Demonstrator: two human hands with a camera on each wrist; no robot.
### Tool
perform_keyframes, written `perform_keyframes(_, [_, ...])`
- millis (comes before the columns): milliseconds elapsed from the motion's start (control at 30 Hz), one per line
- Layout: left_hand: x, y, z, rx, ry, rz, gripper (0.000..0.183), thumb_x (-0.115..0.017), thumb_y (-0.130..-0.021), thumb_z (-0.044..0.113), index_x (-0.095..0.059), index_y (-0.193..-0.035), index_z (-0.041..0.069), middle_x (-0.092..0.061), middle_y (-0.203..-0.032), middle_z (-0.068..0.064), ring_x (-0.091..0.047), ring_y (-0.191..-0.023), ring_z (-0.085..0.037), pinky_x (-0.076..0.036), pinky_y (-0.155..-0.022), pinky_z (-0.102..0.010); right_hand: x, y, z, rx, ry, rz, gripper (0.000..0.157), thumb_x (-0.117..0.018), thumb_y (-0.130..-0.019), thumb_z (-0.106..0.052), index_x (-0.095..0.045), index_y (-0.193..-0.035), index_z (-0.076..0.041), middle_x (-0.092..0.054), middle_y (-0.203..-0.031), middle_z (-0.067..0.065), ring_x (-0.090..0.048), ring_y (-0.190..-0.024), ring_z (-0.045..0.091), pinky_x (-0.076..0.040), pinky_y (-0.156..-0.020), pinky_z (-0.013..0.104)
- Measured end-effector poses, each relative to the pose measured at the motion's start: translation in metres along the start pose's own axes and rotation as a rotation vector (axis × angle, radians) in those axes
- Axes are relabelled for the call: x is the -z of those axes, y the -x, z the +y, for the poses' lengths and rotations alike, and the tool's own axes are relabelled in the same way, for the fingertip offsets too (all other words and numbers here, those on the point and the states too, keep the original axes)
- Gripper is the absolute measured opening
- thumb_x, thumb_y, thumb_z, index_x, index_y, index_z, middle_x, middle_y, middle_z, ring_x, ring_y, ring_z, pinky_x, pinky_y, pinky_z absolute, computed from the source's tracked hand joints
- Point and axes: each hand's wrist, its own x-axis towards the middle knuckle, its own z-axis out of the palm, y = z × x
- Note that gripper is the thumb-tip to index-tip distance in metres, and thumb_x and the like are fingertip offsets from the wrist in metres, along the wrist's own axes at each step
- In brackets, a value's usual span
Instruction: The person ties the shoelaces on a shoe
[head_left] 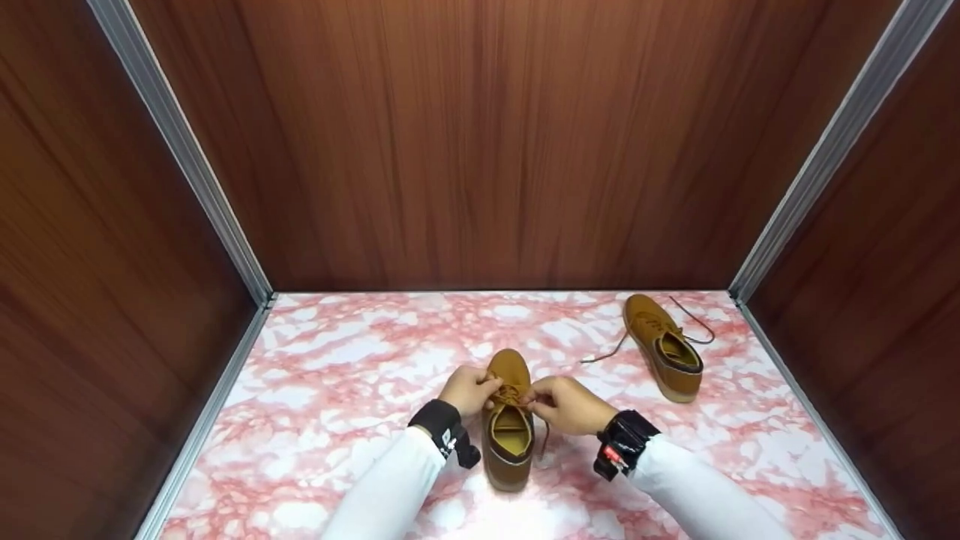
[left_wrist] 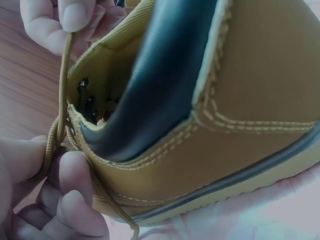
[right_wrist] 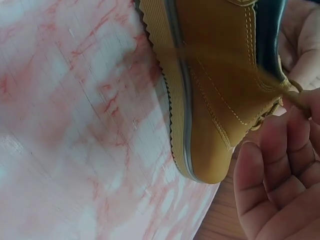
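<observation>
A flat desk was covered in a marbled pattern, its white patches broken up by pink and red veining. Two brown shoes were carried on it, both set upright on their soles, with toes pointed away from the viewer. The near shoe was placed in the front half, around the middle of the desk's width. The far shoe was placed at the back right, well apart from the other and angled, its toe turned slightly left. From it, a left lace was stretched loosely over the surface, and a right lace was curved toward the back edge.
</observation>
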Motion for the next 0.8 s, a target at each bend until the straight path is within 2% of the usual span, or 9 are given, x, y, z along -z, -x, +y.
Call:
perform_keyframes(167, [-0.001,-0.001,-0.001,-0.004,0.024,0.014,0.034,-0.068,-0.101,0.016,-0.062,-0.073,-0.002,-0.059,-0.064,0.003,-0.064,-0.059,-0.015,-0.043,-0.051,-0.018,0.004,0.002,0.004,-0.022,0.001,0.004,0.01,-0.065,-0.098,-0.006,-0.075,-0.097,-0.007,-0.075,-0.087,0.006,-0.061,-0.075,0.003,-0.056,-0.07,0.023])
perform_keyframes(367, [-0.003,-0.003,-0.004,-0.028,0.0,0.028,0.034,-0.068,-0.101,0.016,-0.062,-0.073,-0.003,-0.062,-0.064,0.0,-0.069,-0.062,-0.019,-0.042,-0.051,-0.017,0.008,0.004,0.013,-0.101,-0.045,-0.018,0.013,-0.057,-0.102,-0.003,-0.069,-0.098,-0.005,-0.068,-0.083,0.008,-0.056,-0.069,0.004,-0.05,-0.062,0.021])
perform_keyframes(500, [-0.003,-0.002,-0.004,-0.035,-0.021,0.029,0.035,-0.068,-0.101,0.017,-0.063,-0.073,-0.004,-0.062,-0.062,0.001,-0.074,-0.067,-0.033,-0.041,-0.051,-0.017,0.009,0.004,0.015,-0.107,-0.061,-0.024,0.012,-0.058,-0.104,-0.008,-0.067,-0.099,-0.002,-0.063,-0.081,0.002,-0.052,-0.071,0.004,-0.046,-0.065,0.021])
perform_keyframes(567, [-0.002,-0.001,-0.003,-0.032,-0.026,0.027,0.035,-0.068,-0.101,0.018,-0.064,-0.073,-0.002,-0.062,-0.061,0.002,-0.075,-0.073,-0.04,-0.041,-0.05,-0.017,0.008,0.004,0.016,-0.097,-0.066,-0.016,0.013,-0.061,-0.104,-0.012,-0.068,-0.096,-0.004,-0.061,-0.08,-0.001,-0.052,-0.071,0.003,-0.046,-0.066,0.021])
perform_keyframes(667, [-0.001,0.001,-0.001,-0.034,-0.019,0.016,0.035,-0.069,-0.101,0.018,-0.065,-0.072,0.0,-0.06,-0.061,0.004,-0.072,-0.064,-0.033,-0.042,-0.052,-0.017,0.006,0.003,0.016,-0.082,-0.064,0.027,0.014,-0.065,-0.103,-0.016,-0.068,-0.091,-0.009,-0.058,-0.077,-0.004,-0.051,-0.07,0.002,-0.044,-0.065,0.02])
perform_keyframes(800, [-0.001,0.003,0.001,-0.05,0.001,-0.001,0.032,-0.069,-0.1,0.016,-0.066,-0.076,-0.004,-0.059,-0.063,0.004,-0.06,-0.059,-0.008,-0.043,-0.055,-0.017,0.002,0.0,0.015,-0.081,-0.055,0.108,0.015,-0.07,-0.1,-0.018,-0.067,-0.086,-0.012,-0.057,-0.072,-0.005,-0.049,-0.065,0.001,-0.042,-0.061,0.02])
